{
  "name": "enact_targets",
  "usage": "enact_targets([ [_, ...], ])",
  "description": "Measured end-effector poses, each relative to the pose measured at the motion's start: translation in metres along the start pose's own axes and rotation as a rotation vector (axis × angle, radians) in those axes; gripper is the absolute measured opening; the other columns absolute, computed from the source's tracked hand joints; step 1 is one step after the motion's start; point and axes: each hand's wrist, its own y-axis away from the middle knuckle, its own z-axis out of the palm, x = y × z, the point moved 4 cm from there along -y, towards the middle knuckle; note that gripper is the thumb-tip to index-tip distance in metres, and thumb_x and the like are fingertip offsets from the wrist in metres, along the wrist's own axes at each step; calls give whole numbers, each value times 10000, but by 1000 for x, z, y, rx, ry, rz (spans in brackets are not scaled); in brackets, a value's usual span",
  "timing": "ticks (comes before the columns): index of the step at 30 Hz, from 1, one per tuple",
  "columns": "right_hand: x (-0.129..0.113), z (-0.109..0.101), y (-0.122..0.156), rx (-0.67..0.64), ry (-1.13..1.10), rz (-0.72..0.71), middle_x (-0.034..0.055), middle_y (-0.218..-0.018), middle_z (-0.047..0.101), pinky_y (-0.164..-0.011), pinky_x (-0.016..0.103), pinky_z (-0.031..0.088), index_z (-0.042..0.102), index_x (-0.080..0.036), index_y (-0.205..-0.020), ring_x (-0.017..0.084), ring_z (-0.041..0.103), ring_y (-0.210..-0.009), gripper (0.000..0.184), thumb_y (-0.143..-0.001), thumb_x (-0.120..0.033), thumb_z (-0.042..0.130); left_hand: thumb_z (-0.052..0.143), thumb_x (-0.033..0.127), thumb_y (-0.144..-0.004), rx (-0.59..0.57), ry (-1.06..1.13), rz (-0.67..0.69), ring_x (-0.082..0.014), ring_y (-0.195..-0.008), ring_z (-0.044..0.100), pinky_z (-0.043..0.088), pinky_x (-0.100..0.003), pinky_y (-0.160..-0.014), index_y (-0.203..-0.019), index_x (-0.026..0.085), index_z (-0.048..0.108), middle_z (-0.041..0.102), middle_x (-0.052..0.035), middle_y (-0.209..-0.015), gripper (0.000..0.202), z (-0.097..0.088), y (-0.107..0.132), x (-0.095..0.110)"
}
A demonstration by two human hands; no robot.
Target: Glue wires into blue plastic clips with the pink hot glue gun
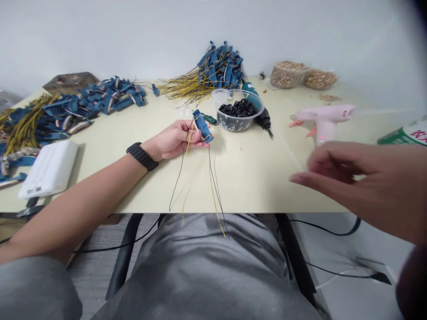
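Note:
My left hand (pixel 176 138) is closed on a small blue plastic piece (pixel 202 126), held above the table. Yellow and black wires (pixel 213 178) dangle from that piece past the table's front edge. Off to the right, my right hand (pixel 353 178) is raised, somewhat blurred, with thumb and fingers pinched. From its fingertips a thin translucent stick (pixel 291 150) reaches up and left, faint and smeared. Just behind this hand lies a pink glue gun (pixel 325 114), its handle partly hidden. A clear tub (pixel 238 122) of small black parts stands behind and right of my left hand.
Blue pieces with yellow wires form piles at the left (pixel 73 106) and back (pixel 220 66). A white power bank (pixel 50 169) lies left. A green-black power tool (pixel 263 118) lies behind the tub. Bags of tan bits (pixel 288 74) stand at the back right.

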Motion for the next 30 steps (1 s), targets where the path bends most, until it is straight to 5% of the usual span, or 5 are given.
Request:
enact_targets([
  [4,-74,25,-67,-54,-110,-446,50,-910,764,-716,433,460,762,-304,-1052,276,634,-759,397,-925,-670,850,1098,237,-677,-43,45,-21,-160,-911,822,705,-244,-842,-630,133,675,834,-60,-985,438,-1,2,2],
  [7,-89,60,-111,-204,-273,-577,115,-1436,768,-936,519,605,752,-299,-1393,378,728,-1143,693,-805,-586,980,1134,296,-657,-100,68,-56,-130,-820,800,695,-231,-852,-647,134,695,842,-37,-933,468,0,3,3],
  [11,-94,101,-139,-355,-465,-656,148,-1714,593,-1054,557,659,617,-303,-1631,447,624,-1477,1056,-698,-544,1050,1148,333,-663,-168,66,-143,-112,-726,804,671,-170,-801,-703,126,748,838,0,-799,452,1,3,0],
  [15,-95,116,-138,-399,-560,-640,118,-1751,555,-1045,554,690,624,-352,-1611,430,592,-1531,986,-722,-481,1030,1151,319,-662,-220,83,-144,-92,-694,796,661,-144,-766,-665,116,733,832,4,-778,465,3,2,-1],
  [30,-100,114,-131,-353,-635,-620,112,-1602,673,-965,497,697,722,-335,-1509,397,648,-1431,850,-702,-409,981,1133,474,-641,-244,-38,-59,-89,-533,657,587,-203,-601,-578,158,691,716,-18,-620,547,9,3,1],
])
